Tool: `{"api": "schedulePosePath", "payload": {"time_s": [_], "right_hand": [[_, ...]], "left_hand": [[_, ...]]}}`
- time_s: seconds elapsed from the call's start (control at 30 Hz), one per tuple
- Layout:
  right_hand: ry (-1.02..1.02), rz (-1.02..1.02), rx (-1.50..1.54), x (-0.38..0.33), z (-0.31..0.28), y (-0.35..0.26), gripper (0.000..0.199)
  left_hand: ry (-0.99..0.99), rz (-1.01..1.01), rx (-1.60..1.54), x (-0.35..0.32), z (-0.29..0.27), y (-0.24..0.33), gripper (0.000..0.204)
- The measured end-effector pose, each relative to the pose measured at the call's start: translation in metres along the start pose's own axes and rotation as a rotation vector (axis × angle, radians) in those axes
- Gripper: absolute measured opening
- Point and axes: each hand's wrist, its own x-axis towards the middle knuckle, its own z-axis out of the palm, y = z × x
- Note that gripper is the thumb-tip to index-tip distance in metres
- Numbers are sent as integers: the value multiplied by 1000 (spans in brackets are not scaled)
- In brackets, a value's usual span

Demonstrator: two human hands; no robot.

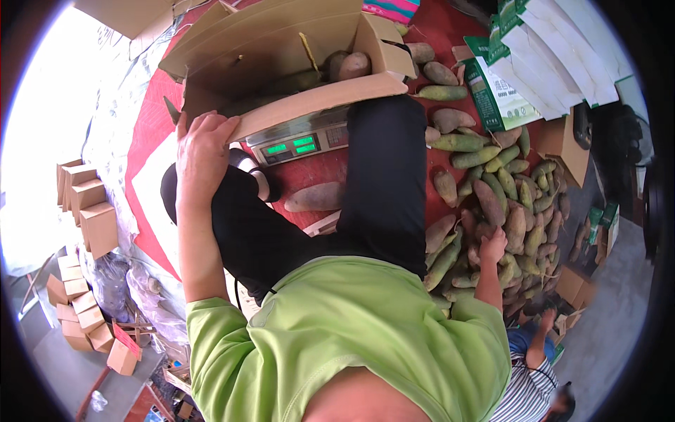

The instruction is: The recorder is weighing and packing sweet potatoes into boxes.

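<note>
My left hand [204, 151] is closed over the near left corner of an open cardboard box [320, 98], fingers hooked on its edge. Inside the box lie several root vegetables, among them a round purplish radish [354, 66]; the front wall hides the others. The box rests on a digital scale [299, 147] with lit green displays. Off to the right, my right hand [493, 245] is closed within a big pile of green and purplish radishes. Its fingers seem to grip the lower end of a long purplish radish [490, 203], though they are partly hidden.
A lone purplish radish [314, 197] lies between my legs on the red ground cover [158, 176]. White and green cartons [555, 63] are stacked at far right. Small cardboard boxes [98, 228] stand at left. Another person [527, 383] is at lower right.
</note>
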Motion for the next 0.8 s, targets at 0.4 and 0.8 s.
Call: {"api": "schedulePosePath", "payload": {"time_s": [0.4,0.8], "right_hand": [[344,-401,1253,23,-168,-136,55],[140,-1154,1487,-47,-348,-365,49]], "left_hand": [[27,-70,-79,-10,7,0,28],[61,-57,-53,-8,13,-6,30]]}}
